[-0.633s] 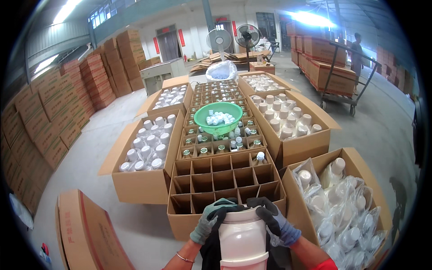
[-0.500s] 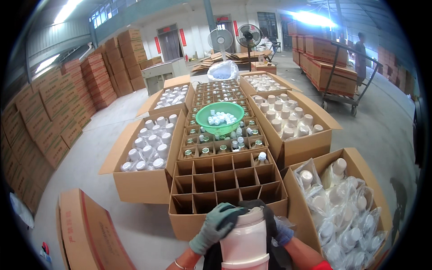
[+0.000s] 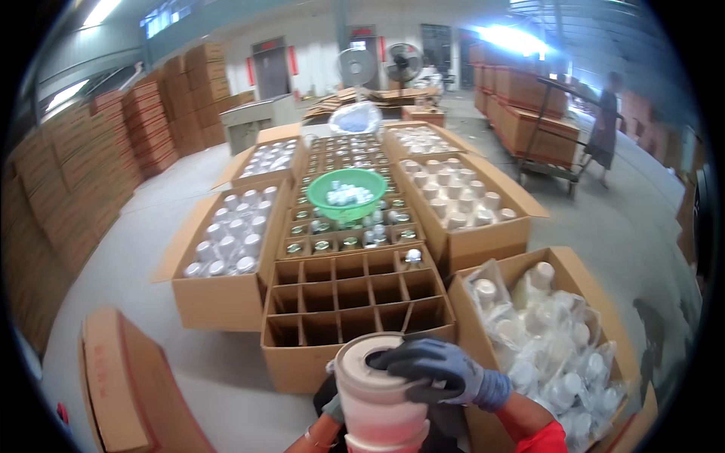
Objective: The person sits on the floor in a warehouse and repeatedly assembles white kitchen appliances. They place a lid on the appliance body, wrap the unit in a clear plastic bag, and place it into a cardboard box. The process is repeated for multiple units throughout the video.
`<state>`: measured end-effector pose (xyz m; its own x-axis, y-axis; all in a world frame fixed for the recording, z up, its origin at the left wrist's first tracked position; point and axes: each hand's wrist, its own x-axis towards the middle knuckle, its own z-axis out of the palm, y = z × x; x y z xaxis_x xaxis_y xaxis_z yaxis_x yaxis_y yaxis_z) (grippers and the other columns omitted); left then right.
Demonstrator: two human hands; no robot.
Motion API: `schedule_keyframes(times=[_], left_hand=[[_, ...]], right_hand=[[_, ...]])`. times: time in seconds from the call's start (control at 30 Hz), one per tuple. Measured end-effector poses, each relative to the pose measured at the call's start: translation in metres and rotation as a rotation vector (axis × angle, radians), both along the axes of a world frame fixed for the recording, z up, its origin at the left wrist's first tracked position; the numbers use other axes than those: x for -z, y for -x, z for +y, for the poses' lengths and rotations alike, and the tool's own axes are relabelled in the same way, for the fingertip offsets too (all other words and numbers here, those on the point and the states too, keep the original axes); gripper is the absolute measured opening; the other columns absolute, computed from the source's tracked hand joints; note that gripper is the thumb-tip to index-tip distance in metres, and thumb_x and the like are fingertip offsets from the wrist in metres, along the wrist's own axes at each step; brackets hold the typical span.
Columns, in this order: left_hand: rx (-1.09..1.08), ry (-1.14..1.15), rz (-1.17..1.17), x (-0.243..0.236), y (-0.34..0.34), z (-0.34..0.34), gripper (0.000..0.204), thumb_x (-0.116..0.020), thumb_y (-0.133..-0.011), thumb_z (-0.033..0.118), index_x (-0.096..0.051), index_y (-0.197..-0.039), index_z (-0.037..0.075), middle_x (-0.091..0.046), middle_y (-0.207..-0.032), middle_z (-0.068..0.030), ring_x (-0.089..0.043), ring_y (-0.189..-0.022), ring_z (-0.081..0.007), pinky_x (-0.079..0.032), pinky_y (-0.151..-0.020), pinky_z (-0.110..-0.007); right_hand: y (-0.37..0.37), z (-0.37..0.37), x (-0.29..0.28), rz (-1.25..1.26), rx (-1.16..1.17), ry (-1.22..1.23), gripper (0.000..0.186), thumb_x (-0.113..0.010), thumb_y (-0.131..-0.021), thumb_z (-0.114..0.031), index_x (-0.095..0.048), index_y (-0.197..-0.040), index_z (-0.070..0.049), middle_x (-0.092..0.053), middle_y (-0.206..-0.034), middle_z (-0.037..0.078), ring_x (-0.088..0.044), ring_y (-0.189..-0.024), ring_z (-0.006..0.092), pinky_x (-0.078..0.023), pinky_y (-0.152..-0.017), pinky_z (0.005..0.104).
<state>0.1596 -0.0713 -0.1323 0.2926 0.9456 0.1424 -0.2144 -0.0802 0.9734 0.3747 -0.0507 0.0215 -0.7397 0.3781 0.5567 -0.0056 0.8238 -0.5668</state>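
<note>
A pale, whitish-pink plastic container (image 3: 381, 423) with a round dark hole in its top stands upright close in front of me. My right hand (image 3: 438, 370), in a blue-grey glove with dark palm coating, reaches over its top from the right. Those fingers are stretched and apart, the foremost at the hole's edge, the lower ones by the container's side. On the container's left side is my left hand (image 3: 333, 408) in a grey-green glove; its fingers are hidden. Just beyond stands a divided carton (image 3: 340, 370) with a single capped bottle (image 3: 412, 259) in its far right cell.
A green bowl of white caps (image 3: 347, 195) sits on further cartons of bottles. Open cartons of white-capped bottles flank them; the nearest right carton (image 3: 472, 430) holds plastic-wrapped ones. A flattened-looking box (image 3: 121, 385) stands at left. A person (image 3: 603, 128) walks by a loaded trolley (image 3: 547, 170).
My right hand has shifted onto the container's top, where the hole now shows. My left hand has gone down its left side. The view has swung slightly; the far person has moved.
</note>
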Motion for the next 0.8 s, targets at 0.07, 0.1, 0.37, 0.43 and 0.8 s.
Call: schedule_keyframes(times=[0.07,0.1,0.37,0.43,0.8], left_hand=[[-0.022,0.082,-0.023,-0.018,0.001,-0.029,0.042,-0.061,-0.093,0.019,-0.054,-0.131,0.001,-0.065,-0.114,-0.0113,-0.061,-0.104,-0.0216,-0.05,-0.091,-0.033],[-0.055,0.127,-0.009,-0.03,0.007,-0.048,0.044,-0.062,-0.093,0.018,-0.053,-0.132,0.001,-0.065,-0.114,-0.0112,-0.061,-0.103,-0.0214,-0.05,-0.09,-0.033],[-0.02,0.318,0.152,-0.069,0.014,-0.146,0.058,-0.067,-0.089,0.013,-0.046,-0.142,0.003,-0.064,-0.114,-0.0107,-0.063,-0.094,-0.0191,-0.05,-0.082,-0.03],[0.04,0.314,0.173,-0.068,0.001,-0.163,0.062,-0.069,-0.088,0.011,-0.044,-0.144,0.003,-0.063,-0.115,-0.0106,-0.064,-0.092,-0.0185,-0.051,-0.08,-0.029],[-0.113,0.121,0.295,-0.069,-0.029,-0.163,0.044,-0.054,-0.097,0.014,-0.049,-0.137,-0.001,-0.064,-0.109,-0.0096,-0.063,-0.079,-0.0136,-0.053,-0.071,-0.03]], right_hand=[[-0.011,-0.023,0.0,-0.071,0.028,-0.034,0.041,-0.07,-0.087,-0.032,-0.062,-0.12,-0.008,-0.057,-0.132,0.01,-0.056,-0.115,0.032,-0.044,-0.097,0.0433],[-0.013,-0.031,0.005,-0.033,0.076,-0.051,0.041,-0.07,-0.087,-0.032,-0.062,-0.12,-0.009,-0.057,-0.131,0.009,-0.056,-0.112,0.0326,-0.045,-0.091,0.0438],[-0.008,-0.044,0.041,-0.081,0.615,-0.223,0.047,-0.067,-0.085,-0.035,-0.059,-0.125,-0.013,-0.058,-0.107,0.013,-0.055,-0.098,0.0338,-0.045,-0.084,0.0455],[0.018,-0.041,0.035,-0.17,0.783,-0.193,0.04,-0.065,-0.086,-0.033,-0.06,-0.119,-0.012,-0.058,-0.104,0.014,-0.055,-0.096,0.034,-0.046,-0.083,0.0459],[0.006,0.027,0.066,-0.202,0.384,0.36,0.042,-0.067,-0.089,-0.039,-0.066,-0.112,-0.004,-0.064,-0.107,0.017,-0.06,-0.104,0.0307,-0.045,-0.096,0.0404]])
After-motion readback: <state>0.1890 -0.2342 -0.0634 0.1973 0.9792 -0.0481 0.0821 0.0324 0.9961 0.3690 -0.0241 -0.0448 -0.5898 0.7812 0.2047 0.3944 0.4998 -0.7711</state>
